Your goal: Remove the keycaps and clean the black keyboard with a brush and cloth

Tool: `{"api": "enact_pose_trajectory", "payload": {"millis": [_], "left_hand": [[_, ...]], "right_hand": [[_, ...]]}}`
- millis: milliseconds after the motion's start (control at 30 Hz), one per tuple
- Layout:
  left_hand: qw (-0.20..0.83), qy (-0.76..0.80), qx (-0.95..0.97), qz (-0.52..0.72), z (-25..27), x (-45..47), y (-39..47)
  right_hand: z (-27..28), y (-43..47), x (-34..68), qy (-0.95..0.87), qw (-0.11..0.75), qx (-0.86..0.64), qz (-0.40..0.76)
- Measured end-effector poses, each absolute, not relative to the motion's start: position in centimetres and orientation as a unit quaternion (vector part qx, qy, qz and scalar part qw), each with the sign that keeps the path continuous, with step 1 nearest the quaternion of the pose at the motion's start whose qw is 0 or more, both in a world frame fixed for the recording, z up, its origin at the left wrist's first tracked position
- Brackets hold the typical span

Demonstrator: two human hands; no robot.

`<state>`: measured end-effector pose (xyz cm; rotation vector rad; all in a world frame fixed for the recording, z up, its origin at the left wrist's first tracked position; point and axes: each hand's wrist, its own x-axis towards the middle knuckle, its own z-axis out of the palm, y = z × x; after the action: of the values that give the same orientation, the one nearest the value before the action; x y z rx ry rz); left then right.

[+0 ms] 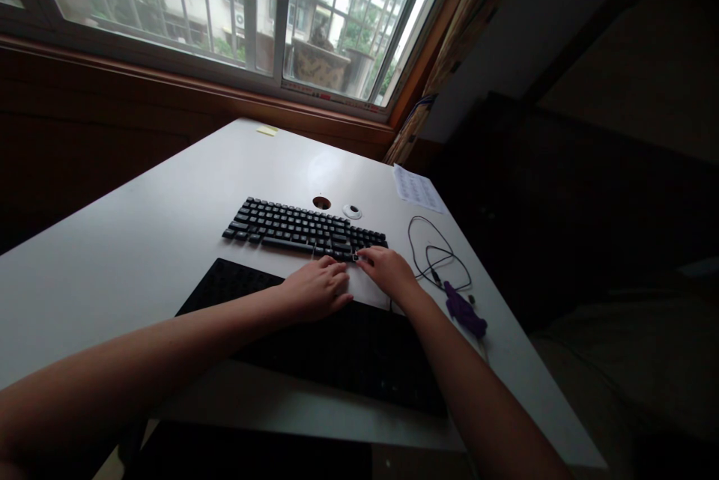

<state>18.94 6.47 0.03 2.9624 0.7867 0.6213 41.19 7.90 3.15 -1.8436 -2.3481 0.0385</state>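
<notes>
Keys [295, 227], black and set in rows, lie on the white table [112, 270] just past both hands; I cannot tell if they are loose or sit in one frame. The right hand [390, 270] is at the near edge of the rows, where its thumb and finger seem to pinch a small piece [355, 257]. The left hand [317, 287] is just beside it, fingers bent, and I cannot tell if they hold anything. Below both hands is a flat black board [348, 356]. To do this small job well, I think the right fingers should hold the piece by its sides, lightly, so its top shows. The left fingers should rest softly and not bump the rows. Wrists should be held up off the board. To the right of the right hand are a looped cord [436, 278] and a purple thing [463, 310], so that arm should not swing out.
</notes>
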Motion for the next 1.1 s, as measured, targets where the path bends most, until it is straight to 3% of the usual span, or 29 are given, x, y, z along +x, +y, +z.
{"api": "enact_pose_trajectory", "payload": {"millis": [600,1100], "left_hand": [[0.013,0.242,0.948,0.204,0.1,18.9,6.5],[0.017,0.238,0.950,0.202,0.4,18.8,6.5]], "right_hand": [[3.2,7.8,41.1,-0.786,0.076,-0.613,0.013],[5.0,5.4,42.8,-0.782,0.129,-0.610,0.017]]}}
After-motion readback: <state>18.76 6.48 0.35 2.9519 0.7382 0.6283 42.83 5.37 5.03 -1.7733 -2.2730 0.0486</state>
